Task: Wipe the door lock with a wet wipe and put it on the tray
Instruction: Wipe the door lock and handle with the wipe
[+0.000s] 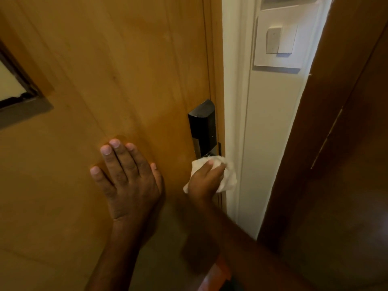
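Observation:
A black door lock (203, 127) is mounted near the right edge of a wooden door (117, 70). Its lower part is hidden behind a crumpled white wet wipe (227, 177), which my right hand (204, 180) grips and presses against the lock. My left hand (126, 177) lies flat on the door to the left of the lock, fingers spread and holding nothing. No tray is in view.
A white door frame (241, 122) runs down right of the lock, with a white wall switch plate (279, 38) above. A dark brown wooden panel (336, 164) fills the right side. A dark-framed window (19, 91) sits in the door at left.

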A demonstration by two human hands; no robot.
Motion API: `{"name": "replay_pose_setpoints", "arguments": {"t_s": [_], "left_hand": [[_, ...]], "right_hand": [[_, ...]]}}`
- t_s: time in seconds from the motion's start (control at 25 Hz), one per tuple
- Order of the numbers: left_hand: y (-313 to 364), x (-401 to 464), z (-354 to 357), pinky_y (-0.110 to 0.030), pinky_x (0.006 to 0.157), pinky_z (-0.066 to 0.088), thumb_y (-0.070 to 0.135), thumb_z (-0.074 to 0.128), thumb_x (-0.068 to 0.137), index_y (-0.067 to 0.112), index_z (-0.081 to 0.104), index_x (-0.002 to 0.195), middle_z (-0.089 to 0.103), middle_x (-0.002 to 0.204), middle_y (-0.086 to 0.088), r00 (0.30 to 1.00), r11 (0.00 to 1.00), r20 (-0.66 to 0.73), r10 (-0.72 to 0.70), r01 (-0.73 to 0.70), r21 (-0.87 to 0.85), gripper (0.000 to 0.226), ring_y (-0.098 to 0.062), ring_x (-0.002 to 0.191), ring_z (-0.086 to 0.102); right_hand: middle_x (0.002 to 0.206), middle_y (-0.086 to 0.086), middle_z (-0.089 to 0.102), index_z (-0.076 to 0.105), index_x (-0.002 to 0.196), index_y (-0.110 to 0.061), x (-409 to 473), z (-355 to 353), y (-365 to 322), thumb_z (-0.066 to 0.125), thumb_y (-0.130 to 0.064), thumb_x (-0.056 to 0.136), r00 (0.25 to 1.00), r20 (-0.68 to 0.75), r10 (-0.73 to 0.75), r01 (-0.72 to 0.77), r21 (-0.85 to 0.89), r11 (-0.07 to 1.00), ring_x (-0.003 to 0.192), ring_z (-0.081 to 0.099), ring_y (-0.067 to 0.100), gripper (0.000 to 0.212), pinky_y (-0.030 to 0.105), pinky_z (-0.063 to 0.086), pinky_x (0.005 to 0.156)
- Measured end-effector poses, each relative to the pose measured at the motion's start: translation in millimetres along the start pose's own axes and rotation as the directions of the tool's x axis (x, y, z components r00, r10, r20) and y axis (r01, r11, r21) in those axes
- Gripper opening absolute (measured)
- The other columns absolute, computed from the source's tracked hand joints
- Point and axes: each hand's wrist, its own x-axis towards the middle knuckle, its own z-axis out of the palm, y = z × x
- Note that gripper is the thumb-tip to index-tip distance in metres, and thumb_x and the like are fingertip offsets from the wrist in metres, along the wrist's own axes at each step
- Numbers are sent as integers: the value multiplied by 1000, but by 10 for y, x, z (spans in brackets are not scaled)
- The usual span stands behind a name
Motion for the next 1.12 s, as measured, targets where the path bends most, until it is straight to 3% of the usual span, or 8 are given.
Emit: {"name": "replay_pose_setpoints", "arguments": {"t_s": [0.24,0.4,0.6,0.76,0.84,0.92,1.0,1.12], "left_hand": [[1,6,-29,-64,122,-6,40,44,102,-14,23,155,-3,163,-36,1000,999,18,6,-6,-37,78,-49,153,-13],[-15,2,-14,-64,122,-3,41,44,102,-14,23,155,-5,163,-38,1000,999,5,18,-18,-50,79,-49,154,-12],[59,12,-21,-63,123,-2,34,50,98,-14,24,154,-1,163,-38,1000,998,-13,-24,23,-59,78,-49,154,-8],[357,223,-4,-59,125,-2,21,58,92,-14,29,153,16,160,-36,998,978,-40,-38,29,-208,76,-48,154,-10],[659,380,-55,-59,125,0,18,60,89,-15,35,150,28,156,-38,999,931,-34,-6,-7,-365,74,-53,153,2],[997,542,-205,-63,123,7,18,65,87,-15,39,148,34,153,-40,997,866,-36,65,-74,-495,74,-56,146,23],[1343,686,-444,-64,122,8,18,63,88,-15,34,150,29,156,-41,984,776,-56,167,-166,-608,76,-56,147,22],[1800,836,-869,-64,123,7,18,59,91,-13,22,154,16,161,-40,961,614,-26,274,-196,-764,80,-55,151,8]], "right_hand": [[103,14,73,70,104,-5,450,-281,-380,38,-38,105,993,13,-120,119,-276,954,67,58,16,47,20,38,51],[107,15,72,67,111,-5,650,-580,-350,53,-40,98,990,-17,-144,119,-472,873,81,65,26,40,25,44,64],[98,16,73,68,111,0,680,-1027,-399,67,-18,84,996,-7,92,-92,-181,979,86,71,35,32,37,60,70],[110,22,62,53,111,6,394,-1459,-969,57,-29,84,876,357,325,-406,180,896,89,63,38,44,41,58,70],[98,16,49,42,88,-2,229,-1664,-1274,46,-11,73,859,428,280,-430,309,848,81,55,37,18,43,58,65],[87,11,43,39,81,-6,87,-1867,-1526,33,8,60,897,409,168,-316,328,890,73,50,33,26,45,54,74],[87,14,53,51,90,-1,9,-2211,-1718,27,23,71,960,276,38,-131,327,936,75,57,30,38,43,52,81],[95,19,65,65,83,-4,-119,-2924,-1850,43,21,87,983,68,-169,139,319,937,73,67,29,33,32,58,52]]}}
